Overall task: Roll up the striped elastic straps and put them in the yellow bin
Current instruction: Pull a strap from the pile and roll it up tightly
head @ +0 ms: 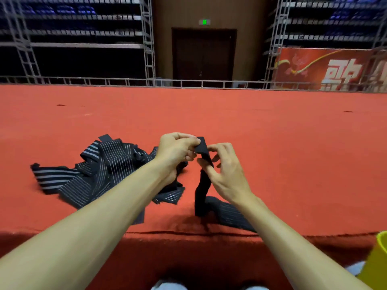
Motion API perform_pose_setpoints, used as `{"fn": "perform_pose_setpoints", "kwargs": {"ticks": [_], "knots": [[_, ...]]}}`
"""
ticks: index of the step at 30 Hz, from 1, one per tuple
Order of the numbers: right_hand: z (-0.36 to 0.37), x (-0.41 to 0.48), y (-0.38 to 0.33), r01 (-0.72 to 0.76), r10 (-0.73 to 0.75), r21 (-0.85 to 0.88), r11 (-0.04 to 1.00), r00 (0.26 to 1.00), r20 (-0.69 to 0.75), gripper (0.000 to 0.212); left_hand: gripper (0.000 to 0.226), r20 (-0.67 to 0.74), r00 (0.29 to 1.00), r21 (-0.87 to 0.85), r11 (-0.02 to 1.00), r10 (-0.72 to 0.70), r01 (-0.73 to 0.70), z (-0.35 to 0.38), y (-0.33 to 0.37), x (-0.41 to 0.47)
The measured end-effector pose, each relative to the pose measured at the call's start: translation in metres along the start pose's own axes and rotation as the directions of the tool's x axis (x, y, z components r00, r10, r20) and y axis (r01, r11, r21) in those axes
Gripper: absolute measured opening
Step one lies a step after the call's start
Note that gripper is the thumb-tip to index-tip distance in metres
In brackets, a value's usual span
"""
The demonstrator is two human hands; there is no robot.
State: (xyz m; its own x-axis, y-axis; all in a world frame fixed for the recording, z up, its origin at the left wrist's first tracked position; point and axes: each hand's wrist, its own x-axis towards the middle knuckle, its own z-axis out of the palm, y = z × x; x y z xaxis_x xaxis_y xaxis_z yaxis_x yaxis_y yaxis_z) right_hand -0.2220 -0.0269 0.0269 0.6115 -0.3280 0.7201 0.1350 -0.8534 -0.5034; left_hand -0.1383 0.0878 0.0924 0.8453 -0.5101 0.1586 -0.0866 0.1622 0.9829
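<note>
While the left hand [178, 149] and right hand [226, 172] each pinched in its grip the black end of 1 striped strap [202, 146], seemingly to start rolling it, its tail lay on the red bench [272, 143], short of the yellow bin [377, 260].

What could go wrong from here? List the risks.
The strap hangs slack below the left hand and right hand, which pinch only its end: the roll may start crooked. Its tail lies near the carpet edge and could slide off. The bin sits low at right; a toss might miss.
</note>
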Motion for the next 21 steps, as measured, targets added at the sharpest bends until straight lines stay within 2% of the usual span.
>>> {"fn": "perform_pose_setpoints", "kwargs": {"ticks": [2, 4, 7, 10, 14, 17, 21], "knots": [[-0.012, 0.008, -0.011, 0.031, -0.026, 0.043, 0.999, 0.995, -0.098, 0.017, 0.008, 0.04, 0.997, 0.019, 0.998, 0.058, -0.059, 0.003, 0.02, -0.009], [-0.029, 0.017, -0.024, 0.053, -0.041, 0.071, 0.996, 0.985, -0.167, 0.019, 0.004, 0.074, 0.987, 0.057, 0.987, 0.145, -0.149, 0.007, 0.04, -0.02], [-0.055, 0.029, -0.045, 0.042, -0.002, 0.141, 0.989, 0.962, -0.272, 0.022, 0.011, 0.038, 0.967, 0.044, 0.967, 0.25, -0.252, 0.014, 0.06, -0.034], [-0.081, 0.039, -0.06, 0.008, 0.057, 0.193, 0.981, 0.942, -0.33, 0.011, 0.017, 0.043, 0.975, 0.016, 0.975, 0.22, -0.221, 0.021, 0.069, -0.047], [-0.114, 0.05, -0.076, -0.049, 0.173, 0.37, 0.928, 0.935, -0.31, 0.009, 0.041, 0.219, 0.971, 0.191, 0.972, 0.092, -0.135, 0.03, 0.07, -0.055], [-0.14, 0.06, -0.084, -0.107, 0.254, 0.47, 0.876, 0.931, -0.261, 0.009, 0.032, 0.395, 0.919, 0.196, 0.977, 0.001, -0.085, 0.042, 0.073, -0.064], [-0.166, 0.072, -0.073, -0.197, 0.34, 0.504, 0.841, 0.917, -0.209, 0.008, 0.025, 0.565, 0.824, 0.099, 0.987, 0.052, -0.13, 0.063, 0.078, -0.073]]}}
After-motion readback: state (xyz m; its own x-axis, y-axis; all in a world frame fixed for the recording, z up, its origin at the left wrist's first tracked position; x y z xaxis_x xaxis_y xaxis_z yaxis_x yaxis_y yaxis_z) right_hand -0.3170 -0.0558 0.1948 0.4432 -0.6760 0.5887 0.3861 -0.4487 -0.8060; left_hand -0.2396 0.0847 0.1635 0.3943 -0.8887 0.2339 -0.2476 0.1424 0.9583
